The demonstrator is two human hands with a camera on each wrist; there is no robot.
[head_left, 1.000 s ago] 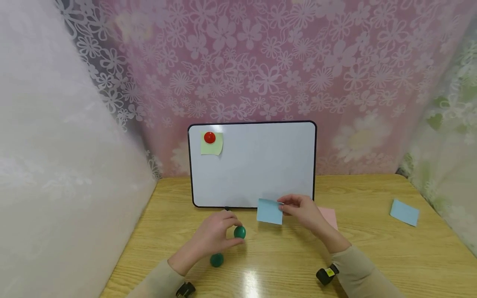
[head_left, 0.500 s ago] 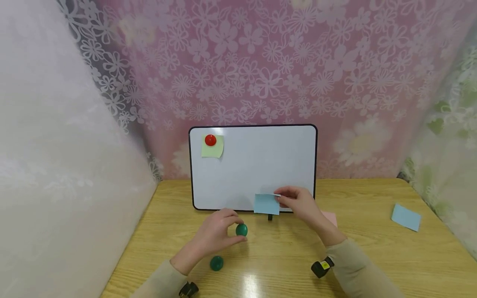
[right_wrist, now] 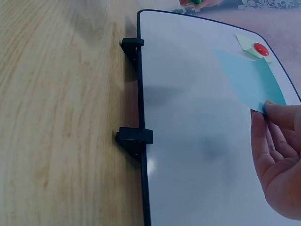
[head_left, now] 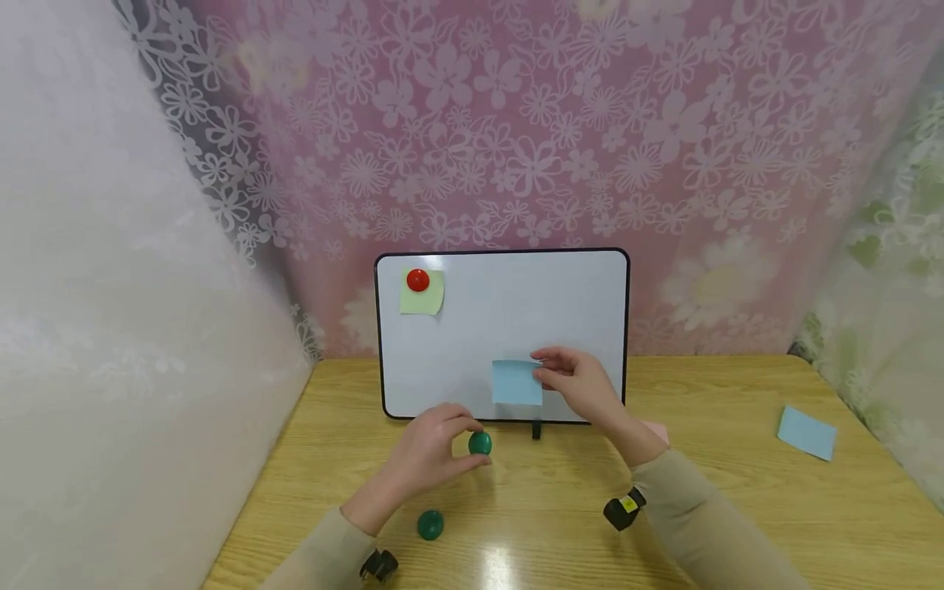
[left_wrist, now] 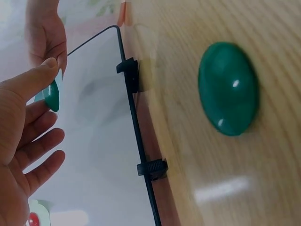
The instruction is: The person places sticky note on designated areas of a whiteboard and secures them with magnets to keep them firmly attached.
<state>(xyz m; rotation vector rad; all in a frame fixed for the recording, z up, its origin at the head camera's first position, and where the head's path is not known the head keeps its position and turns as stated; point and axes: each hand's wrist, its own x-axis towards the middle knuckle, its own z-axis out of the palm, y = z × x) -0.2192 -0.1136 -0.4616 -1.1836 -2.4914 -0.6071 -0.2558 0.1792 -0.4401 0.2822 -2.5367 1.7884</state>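
Note:
My left hand (head_left: 431,455) pinches a round green magnet (head_left: 480,443) between thumb and fingers, above the table in front of the whiteboard (head_left: 457,360). A second green magnet (head_left: 431,524) lies on the table below that hand; the left wrist view shows this magnet (left_wrist: 228,88) large and glossy. With thumb and fingertips, my right hand (head_left: 586,385) holds a blue sticky note (head_left: 516,383) by its right edge, before the lower part of the board. In the right wrist view the note (right_wrist: 251,80) hangs out from the thumb. Whether it touches the board I cannot tell.
A red magnet (head_left: 417,280) sits on a pale green note (head_left: 422,303) at the board's upper left. Another blue note (head_left: 807,433) lies at the table's right. A pink note (head_left: 656,431) is partly hidden behind my right forearm. Black feet (right_wrist: 135,135) support the board.
My right hand has lifted the blue note up and leftward, from the board's bottom edge to in front of its surface. The left hand has risen slightly with its green magnet.

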